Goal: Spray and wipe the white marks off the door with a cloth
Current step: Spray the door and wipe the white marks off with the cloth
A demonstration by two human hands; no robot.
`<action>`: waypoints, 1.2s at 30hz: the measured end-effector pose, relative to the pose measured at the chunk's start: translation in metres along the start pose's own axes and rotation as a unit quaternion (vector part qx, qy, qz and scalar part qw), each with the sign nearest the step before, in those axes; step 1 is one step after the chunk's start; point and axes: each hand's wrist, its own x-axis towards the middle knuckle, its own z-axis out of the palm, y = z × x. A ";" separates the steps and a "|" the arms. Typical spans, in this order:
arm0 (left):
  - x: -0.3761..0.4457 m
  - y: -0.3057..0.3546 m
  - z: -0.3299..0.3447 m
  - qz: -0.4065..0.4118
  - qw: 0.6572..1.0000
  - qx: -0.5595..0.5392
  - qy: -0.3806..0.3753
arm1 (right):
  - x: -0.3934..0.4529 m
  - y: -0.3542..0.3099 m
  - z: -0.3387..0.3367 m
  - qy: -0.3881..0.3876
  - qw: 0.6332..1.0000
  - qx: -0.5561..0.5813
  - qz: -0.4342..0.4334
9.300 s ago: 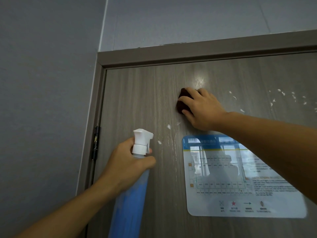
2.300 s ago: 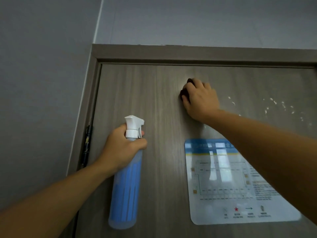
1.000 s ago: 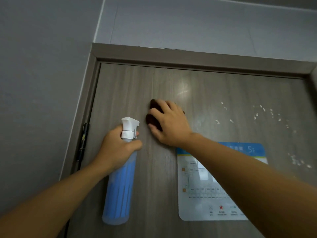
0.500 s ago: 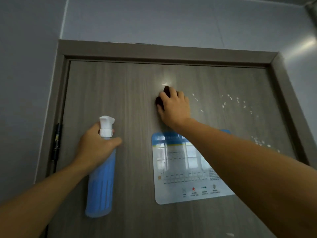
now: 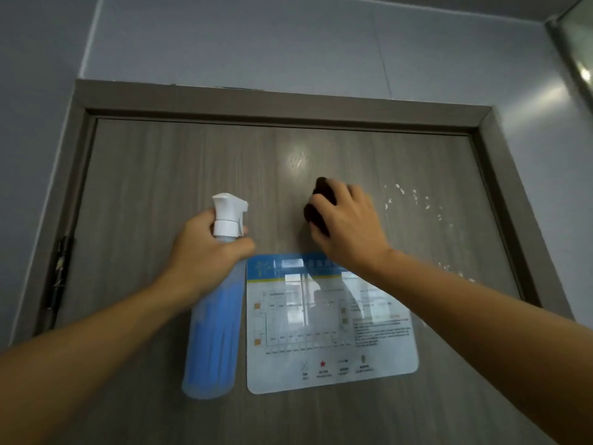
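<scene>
Head view: the left hand (image 5: 205,252), its grip closed around the neck of a blue spray bottle (image 5: 215,332), is at frame centre. The right hand (image 5: 349,229) presses a dark cloth (image 5: 317,203) against the grey door (image 5: 160,187), fingers wrapped over it. White marks (image 5: 414,200) speckle the door just right of the cloth, above a laminated sign (image 5: 330,322).

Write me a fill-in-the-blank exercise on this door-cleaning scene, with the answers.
1. The left hand grips a blue spray bottle with a ____ trigger head.
2. The right hand presses a dark ____ against the door.
3. The remaining white marks lie to the ____ of the right hand.

Answers: white; cloth; right
</scene>
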 end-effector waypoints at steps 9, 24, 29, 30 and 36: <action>0.000 0.028 0.090 0.014 0.998 -0.003 -0.062 | -0.059 0.088 -0.028 0.012 0.985 0.075 0.152; 0.018 0.044 0.130 0.033 0.998 -0.038 -0.032 | -0.042 0.096 -0.019 0.027 0.989 0.098 0.110; 0.023 0.047 0.124 0.061 0.998 -0.019 -0.020 | -0.033 0.100 -0.015 0.018 0.986 0.105 0.130; 0.024 0.048 0.122 0.063 0.998 -0.021 -0.015 | -0.032 0.101 -0.014 0.018 0.985 0.108 0.132; 0.032 0.038 0.104 0.029 0.999 -0.016 -0.006 | -0.018 0.108 -0.007 -0.005 0.986 0.129 0.110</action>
